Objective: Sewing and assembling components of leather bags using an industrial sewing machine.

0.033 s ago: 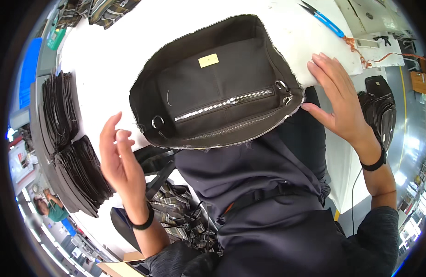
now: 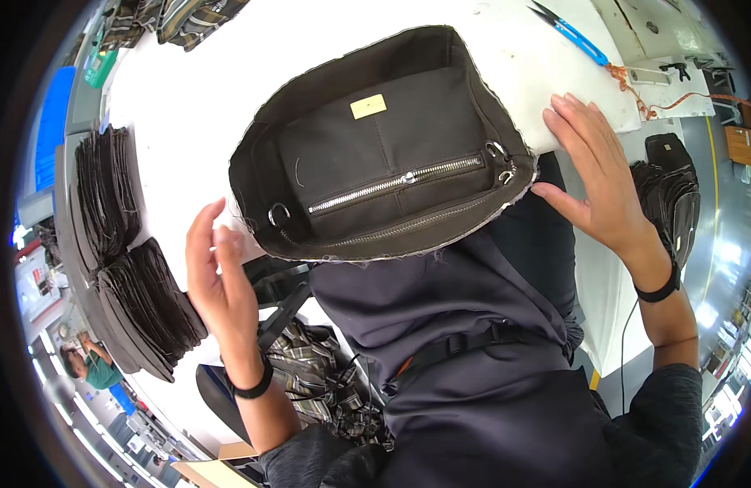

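Note:
An open dark olive fabric bag (image 2: 375, 130) with raw fraying edges lies before me, showing a pale yellow patch (image 2: 368, 106), a silver zipper (image 2: 351, 196) and metal rings (image 2: 278, 215) at both ends. My left hand (image 2: 229, 285) hovers beside the bag's lower left corner, fingers apart and slightly bent, holding nothing. My right hand (image 2: 595, 175) is open at the right end, its thumb at or very near the rim; whether it touches, I cannot tell.
Stacks of dark fabric pieces (image 2: 143, 301) lie left, more (image 2: 668, 195) right. Blue thread snips (image 2: 574, 37) with orange cord are at the upper right of the white table (image 2: 172, 114). Plaid fabric (image 2: 310, 366) sits below. A co-worker in green (image 2: 99, 370) stands far left.
My left hand has shifted slightly right and closer to the bag's corner. My right hand and the bag have hardly moved.

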Demonstrator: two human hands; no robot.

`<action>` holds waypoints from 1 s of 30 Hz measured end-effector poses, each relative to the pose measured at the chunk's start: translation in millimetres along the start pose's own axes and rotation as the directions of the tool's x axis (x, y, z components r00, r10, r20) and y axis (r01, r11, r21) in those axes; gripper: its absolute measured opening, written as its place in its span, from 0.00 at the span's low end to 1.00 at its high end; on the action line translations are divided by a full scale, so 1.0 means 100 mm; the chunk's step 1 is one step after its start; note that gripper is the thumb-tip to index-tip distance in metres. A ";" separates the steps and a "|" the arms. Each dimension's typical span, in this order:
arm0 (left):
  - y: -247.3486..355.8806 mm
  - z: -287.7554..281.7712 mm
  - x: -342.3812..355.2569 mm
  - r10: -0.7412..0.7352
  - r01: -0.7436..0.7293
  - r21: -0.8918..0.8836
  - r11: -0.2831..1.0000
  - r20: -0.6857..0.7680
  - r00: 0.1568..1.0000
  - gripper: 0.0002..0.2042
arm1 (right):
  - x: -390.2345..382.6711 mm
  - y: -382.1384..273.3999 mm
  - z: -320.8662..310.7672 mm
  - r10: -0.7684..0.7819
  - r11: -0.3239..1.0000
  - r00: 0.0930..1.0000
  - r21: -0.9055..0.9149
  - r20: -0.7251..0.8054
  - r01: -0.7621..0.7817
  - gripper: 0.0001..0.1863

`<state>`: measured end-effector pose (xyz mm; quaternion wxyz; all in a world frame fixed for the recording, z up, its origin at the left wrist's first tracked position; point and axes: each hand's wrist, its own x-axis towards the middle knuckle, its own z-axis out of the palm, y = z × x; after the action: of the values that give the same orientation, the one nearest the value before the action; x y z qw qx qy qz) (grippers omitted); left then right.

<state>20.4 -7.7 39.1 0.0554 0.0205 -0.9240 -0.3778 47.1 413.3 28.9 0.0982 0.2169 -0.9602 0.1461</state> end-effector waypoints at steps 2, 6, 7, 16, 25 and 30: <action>-0.18 0.04 -0.01 0.081 -0.081 -0.075 0.994 0.003 0.997 0.14 | -0.07 0.02 0.03 0.024 1.000 1.000 0.005 0.008 -0.024 0.33; -0.36 0.08 0.00 0.049 -0.058 -0.287 0.956 -0.039 0.998 0.09 | -0.39 0.02 -0.02 -0.047 0.981 0.997 0.183 -0.063 0.058 0.19; -0.38 0.09 0.01 0.052 -0.060 -0.281 0.958 -0.036 0.998 0.09 | -0.51 0.02 -0.01 -0.030 0.959 0.999 0.281 -0.035 0.039 0.15; -0.39 0.16 0.03 -0.146 0.046 -0.359 0.932 -0.255 0.956 0.18 | -1.54 1.11 1.68 0.736 0.158 0.501 0.604 0.455 -0.781 0.28; -0.35 0.21 0.04 -0.114 0.020 -0.321 0.947 -0.276 0.955 0.16 | -1.70 1.98 2.69 0.820 0.232 0.306 0.208 0.484 -0.950 0.25; -0.38 0.23 0.03 -0.095 0.003 -0.319 0.948 -0.273 0.957 0.12 | -1.78 2.08 2.67 0.836 0.240 0.283 0.151 0.471 -0.959 0.24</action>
<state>15.0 -19.1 -4.1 0.1807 0.0888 -0.8333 -0.5149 79.2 575.8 -315.7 -0.1962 -0.3472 -0.8525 0.3381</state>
